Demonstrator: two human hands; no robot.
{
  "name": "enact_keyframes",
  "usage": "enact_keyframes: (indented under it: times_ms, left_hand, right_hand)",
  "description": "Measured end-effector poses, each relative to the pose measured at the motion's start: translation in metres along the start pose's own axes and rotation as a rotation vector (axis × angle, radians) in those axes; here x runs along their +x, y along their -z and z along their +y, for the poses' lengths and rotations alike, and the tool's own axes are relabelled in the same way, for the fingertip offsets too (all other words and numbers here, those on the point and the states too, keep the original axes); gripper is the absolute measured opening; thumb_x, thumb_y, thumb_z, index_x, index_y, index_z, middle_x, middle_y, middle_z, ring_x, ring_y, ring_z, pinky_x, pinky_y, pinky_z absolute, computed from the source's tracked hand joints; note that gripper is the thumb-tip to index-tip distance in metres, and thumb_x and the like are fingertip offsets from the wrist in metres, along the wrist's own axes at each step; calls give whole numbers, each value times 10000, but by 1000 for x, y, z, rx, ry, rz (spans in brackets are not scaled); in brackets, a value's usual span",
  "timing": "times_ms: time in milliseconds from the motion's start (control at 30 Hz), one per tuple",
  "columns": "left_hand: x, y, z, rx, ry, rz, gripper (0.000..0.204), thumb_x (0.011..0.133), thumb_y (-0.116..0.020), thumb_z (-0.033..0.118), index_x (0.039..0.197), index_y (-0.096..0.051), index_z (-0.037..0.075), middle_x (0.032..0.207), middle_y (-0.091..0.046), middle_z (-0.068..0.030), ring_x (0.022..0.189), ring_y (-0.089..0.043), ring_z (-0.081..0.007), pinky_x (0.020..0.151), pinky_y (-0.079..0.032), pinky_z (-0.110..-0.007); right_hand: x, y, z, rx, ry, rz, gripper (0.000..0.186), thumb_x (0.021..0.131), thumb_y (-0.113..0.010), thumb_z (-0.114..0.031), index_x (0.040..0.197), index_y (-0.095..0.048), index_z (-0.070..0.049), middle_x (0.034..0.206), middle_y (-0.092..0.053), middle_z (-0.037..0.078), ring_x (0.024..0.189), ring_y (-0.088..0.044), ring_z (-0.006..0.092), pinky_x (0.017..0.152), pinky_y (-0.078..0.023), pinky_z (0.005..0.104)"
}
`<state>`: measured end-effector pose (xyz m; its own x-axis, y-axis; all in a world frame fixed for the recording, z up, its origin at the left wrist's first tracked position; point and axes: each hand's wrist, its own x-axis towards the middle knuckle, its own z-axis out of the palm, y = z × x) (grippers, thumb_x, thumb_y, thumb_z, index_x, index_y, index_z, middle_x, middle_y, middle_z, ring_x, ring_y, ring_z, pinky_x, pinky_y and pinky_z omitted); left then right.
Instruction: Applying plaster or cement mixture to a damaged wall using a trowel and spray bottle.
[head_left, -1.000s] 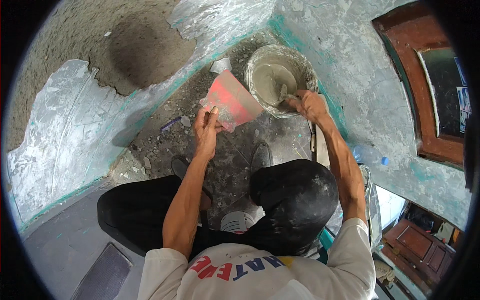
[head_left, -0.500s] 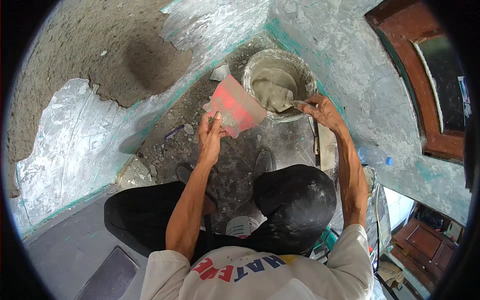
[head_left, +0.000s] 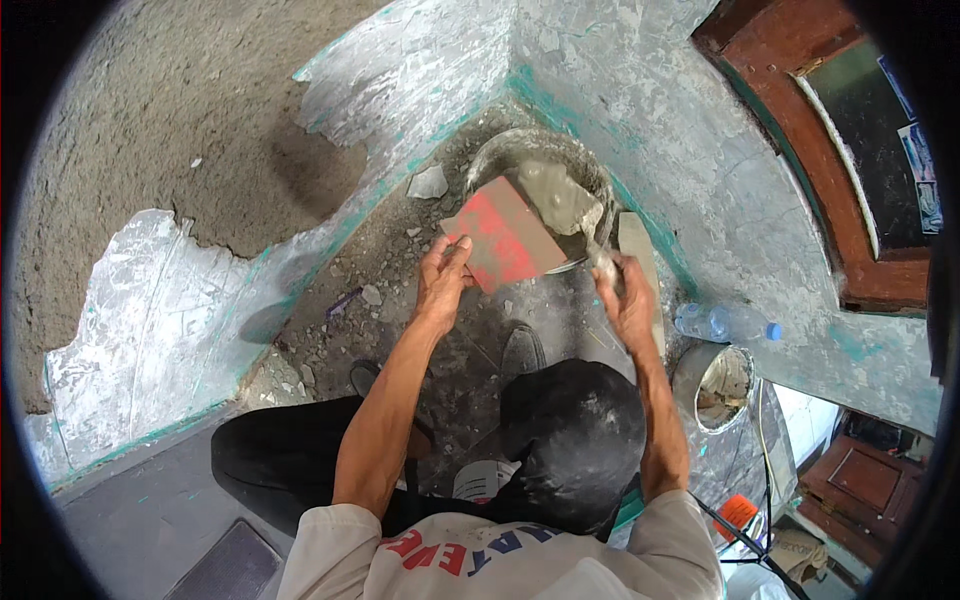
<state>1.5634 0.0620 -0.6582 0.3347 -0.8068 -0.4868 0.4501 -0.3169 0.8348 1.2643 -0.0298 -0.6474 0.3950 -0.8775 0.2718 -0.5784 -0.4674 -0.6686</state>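
– Where is the red board point(head_left: 505, 235) held?
– By the left hand point(head_left: 443, 280), its left edge pinched, before the bucket's point(head_left: 500, 155) near side
– And the trowel point(head_left: 591, 229)?
– Gripped by the curled right hand point(head_left: 627, 300), grey mortar point(head_left: 555, 198) carried over the bucket

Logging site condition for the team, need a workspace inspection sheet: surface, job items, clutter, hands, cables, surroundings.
Surface: grey floor, dusty, with scattered rubble.
Job items: bucket in the corner; trowel loaded with grey paste; smeared red sheet overlapping the bucket in view, contact unclear.
Clutter: plastic bottle lying by the right wall; round container with debris inside.
Hands: left hand grips the red sheet; right hand grips the trowel handle.
Cables: dark cable-like line at lower right, ends unclear.
Surroundings: left wall with a rough bare patch; brown frame on the right wall.
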Motion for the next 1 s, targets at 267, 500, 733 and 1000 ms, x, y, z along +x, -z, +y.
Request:
enact_keyframes:
  times_ms: [267, 500, 733, 1000]
  left_hand:
    - [10, -42, 19, -156, -23, -145, 444, 1043, -649, 281, 1366, -507, 13, 1241, -674, -100, 1064, -705, -202, 883, -579, -370]
    - [5, -53, 31, -166, -39, -280, 357, 1061, -615, 236, 1352, -525, 50, 1249, -672, -68, 1108, -687, -158, 917, -583, -345]
    - [-2, -45, 36, -175, -39, -212, 368, 1066, -605, 238, 1374, -519, 57, 1250, -678, -63, 1105, -692, -161, 919, -590, -353]
    - [21, -32, 37, -40, -100, -192, 374, 1079, -581, 274, 1396, -522, 84, 1274, -682, -68, 1064, -709, -169, 882, -587, -350]
  right_hand:
    - [-45, -44, 16, -239, 97, 182, 506, 852, -842, -146, 1265, -563, -57, 1112, -649, 185, 953, -653, 359, 753, -538, 451]
    - [-58, -44, 45, -246, 194, 236, 648, 804, -849, -35, 1339, -486, -76, 1171, -582, 205, 1006, -615, 397, 817, -528, 474]
    - [-66, -31, 57, -234, 78, 243, 589, 846, -804, -13, 1340, -485, -47, 1166, -583, 228, 1013, -627, 425, 832, -532, 479]
    - [-22, -15, 25, 172, -206, 138, 451, 1034, -655, -269, 1348, -540, 33, 1179, -657, 185, 1020, -653, 258, 860, -533, 389]
